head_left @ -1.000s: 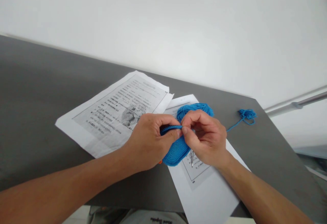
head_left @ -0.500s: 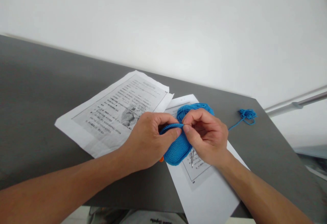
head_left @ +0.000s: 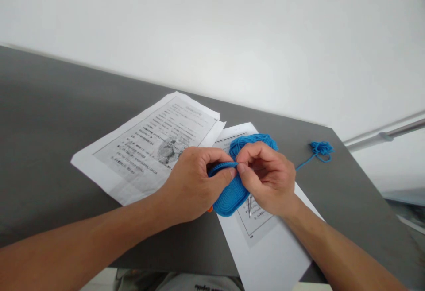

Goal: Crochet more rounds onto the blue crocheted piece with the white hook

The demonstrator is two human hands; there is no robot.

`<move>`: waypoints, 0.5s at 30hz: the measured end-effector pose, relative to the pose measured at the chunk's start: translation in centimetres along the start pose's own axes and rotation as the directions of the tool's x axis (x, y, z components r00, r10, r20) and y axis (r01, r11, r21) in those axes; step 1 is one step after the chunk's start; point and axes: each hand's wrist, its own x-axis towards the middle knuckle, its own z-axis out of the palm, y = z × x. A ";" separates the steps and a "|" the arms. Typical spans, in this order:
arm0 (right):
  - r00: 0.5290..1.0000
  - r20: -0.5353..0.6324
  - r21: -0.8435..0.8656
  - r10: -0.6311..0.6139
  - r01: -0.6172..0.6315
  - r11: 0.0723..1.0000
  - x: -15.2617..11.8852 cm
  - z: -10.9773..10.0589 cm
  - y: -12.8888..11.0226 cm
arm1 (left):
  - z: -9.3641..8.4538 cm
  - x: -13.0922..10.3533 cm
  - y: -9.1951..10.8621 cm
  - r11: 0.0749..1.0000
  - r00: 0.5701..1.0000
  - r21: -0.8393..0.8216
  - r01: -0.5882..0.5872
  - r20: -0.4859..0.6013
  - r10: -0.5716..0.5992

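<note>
The blue crocheted piece (head_left: 229, 199) lies between your hands, on the near side of the yarn bundle (head_left: 247, 140). Your left hand (head_left: 195, 180) pinches its folded upper edge between thumb and fingers. Your right hand (head_left: 270, 180), just in front of the yarn bundle, has thumb and forefinger pinched together at the edge's end; what lies inside that pinch I can't tell.

For good control, I'd hold your 2 pinches close, with the edge lightly taut and its stitches facing you, and avoid squeezing them flat. Leave slack in the strand that runs behind your right hand from the small yarn tangle (head_left: 321, 148), right of the bundle.

A printed sheet (head_left: 272, 251) reaches under the bundle and towards you, with thin metal pieces (head_left: 250, 209) on its nearer part. Left of the bundle, another printed page (head_left: 142, 149) rests on the counter (head_left: 66, 105).
</note>
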 end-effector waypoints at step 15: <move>1.000 -0.013 -0.027 -0.002 0.002 1.000 0.0 0.0 -0.2 | 0.0 0.2 -0.2 0.999 1.000 -0.029 -0.013 -0.005 0.013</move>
